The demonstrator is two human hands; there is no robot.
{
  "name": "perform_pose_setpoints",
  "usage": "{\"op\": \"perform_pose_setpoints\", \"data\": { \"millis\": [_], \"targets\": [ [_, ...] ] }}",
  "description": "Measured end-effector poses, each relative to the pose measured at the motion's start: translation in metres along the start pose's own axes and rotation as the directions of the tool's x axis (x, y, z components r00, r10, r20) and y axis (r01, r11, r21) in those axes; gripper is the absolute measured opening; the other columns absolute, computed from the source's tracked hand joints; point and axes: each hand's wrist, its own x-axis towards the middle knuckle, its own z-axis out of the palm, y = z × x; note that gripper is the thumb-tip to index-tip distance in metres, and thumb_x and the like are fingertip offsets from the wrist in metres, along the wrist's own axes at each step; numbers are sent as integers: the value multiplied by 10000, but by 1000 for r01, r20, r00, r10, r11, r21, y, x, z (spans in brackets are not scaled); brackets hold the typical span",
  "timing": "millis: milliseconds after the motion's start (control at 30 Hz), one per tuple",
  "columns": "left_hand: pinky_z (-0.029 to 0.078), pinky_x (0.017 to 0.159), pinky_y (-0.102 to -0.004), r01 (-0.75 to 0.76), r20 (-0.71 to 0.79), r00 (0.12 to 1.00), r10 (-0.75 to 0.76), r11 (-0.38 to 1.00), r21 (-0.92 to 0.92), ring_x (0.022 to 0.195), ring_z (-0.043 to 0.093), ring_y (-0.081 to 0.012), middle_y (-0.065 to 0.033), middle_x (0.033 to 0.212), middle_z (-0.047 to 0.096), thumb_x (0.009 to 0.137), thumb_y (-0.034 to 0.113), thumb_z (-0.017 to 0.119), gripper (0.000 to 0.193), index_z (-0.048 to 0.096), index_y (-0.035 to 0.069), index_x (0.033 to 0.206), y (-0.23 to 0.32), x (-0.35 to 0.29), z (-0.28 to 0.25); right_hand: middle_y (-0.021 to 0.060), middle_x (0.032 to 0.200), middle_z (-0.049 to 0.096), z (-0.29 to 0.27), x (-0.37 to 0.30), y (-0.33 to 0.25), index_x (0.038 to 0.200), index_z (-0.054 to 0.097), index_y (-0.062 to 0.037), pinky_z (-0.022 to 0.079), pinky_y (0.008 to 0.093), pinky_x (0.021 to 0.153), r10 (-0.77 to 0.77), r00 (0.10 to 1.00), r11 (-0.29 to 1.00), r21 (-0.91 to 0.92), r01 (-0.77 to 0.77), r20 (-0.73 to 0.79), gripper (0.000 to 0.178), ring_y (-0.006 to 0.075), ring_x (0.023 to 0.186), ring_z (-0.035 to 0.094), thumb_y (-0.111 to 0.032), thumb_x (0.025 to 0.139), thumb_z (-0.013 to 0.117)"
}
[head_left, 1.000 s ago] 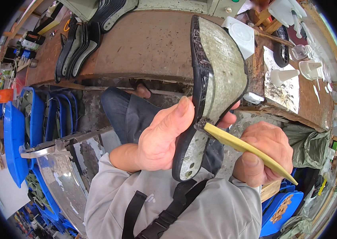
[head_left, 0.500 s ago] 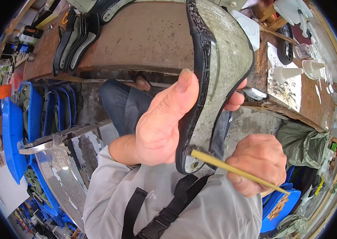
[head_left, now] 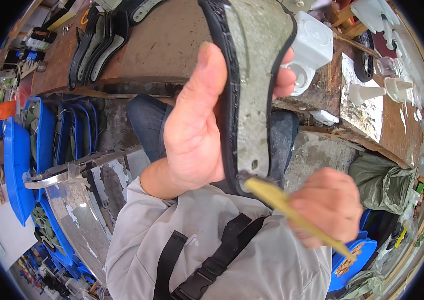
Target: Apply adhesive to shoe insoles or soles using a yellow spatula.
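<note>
Upright in front of me is a shoe sole (head_left: 254,100), grey-green on its face with a raised black rim. My left hand (head_left: 194,125) grips it, thumb along the left rim and fingertips showing past the right edge. A small hole shows near its narrow lower end. My right hand (head_left: 326,207) is closed round a brush with a flat yellow handle (head_left: 282,202), both blurred by motion. The brush's tip, with dark bristles partly visible, meets the rim at the sole's lower end.
Beyond the sole stands a brown workbench (head_left: 167,45) with stacked soles (head_left: 97,47) on its left. White plastic bottles (head_left: 314,40) and white nozzles (head_left: 367,93) stand on the right. Blue tubs (head_left: 17,170) are at my left, a blue scoop-shaped container (head_left: 359,255) at lower right.
My left hand has shifted the sole left and upward and turned it to face me more. The brush has stayed at its lower end, its handle now tilted more steeply.
</note>
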Motion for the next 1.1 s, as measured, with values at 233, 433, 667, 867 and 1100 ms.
{"op": "perform_pose_setpoints", "data": {
  "millis": [233, 433, 667, 867, 1100],
  "targets": [
    [353, 1058, -476, 31, -3, 1000, -31, 994, -109, 1180, 493, -372, -362, 1358, 332, 1007, 397, 224, 594, 292, -49, 1394, 3, 8, -1, 91, 719, 618, -4, -9, 9, 820, 671, 11, 407, 245, 438, -121, 981, 979, 180, 94, 150, 179, 155, 488, 516, -56, 656, 693],
    [358, 1058, -485, 74, 33, 997, -71, 993, -93, 1202, 473, -390, -377, 1373, 290, 1004, 400, 241, 609, 275, -68, 1392, 4, 11, -1, 88, 740, 637, -29, 3, 17, 835, 674, 8, 431, 244, 467, -122, 967, 957, 284, 54, 225, 171, 145, 537, 560, -79, 693, 714],
    [347, 1065, -501, 135, 76, 990, -117, 943, -303, 1208, 463, -414, -394, 1388, 239, 1004, 383, 258, 602, 265, -76, 1393, 10, 11, -5, 116, 724, 618, -7, 21, 38, 768, 627, 19, 411, 283, 392, -22, 1000, 990, 137, 19, 17, 159, 143, 456, 508, -129, 818, 649],
    [335, 1072, -511, 125, 106, 990, -93, 923, -365, 1209, 459, -421, -399, 1394, 213, 1003, 370, 272, 597, 257, -81, 1394, 7, 17, -9, 101, 659, 609, -33, 18, 29, 832, 662, 76, 374, 241, 357, -66, 995, 877, 480, 23, 73, 199, 142, 440, 510, 2, 652, 703],
    [318, 1085, -504, 69, 68, 996, -52, 955, -289, 1218, 454, -410, -385, 1394, 236, 1003, 382, 270, 599, 274, -77, 1389, 7, 20, -11, 123, 717, 646, -25, 5, 24, 803, 650, 66, 405, 238, 387, -123, 986, 956, 281, 88, 111, 201, 152, 496, 564, -101, 736, 740]
  ]
}}
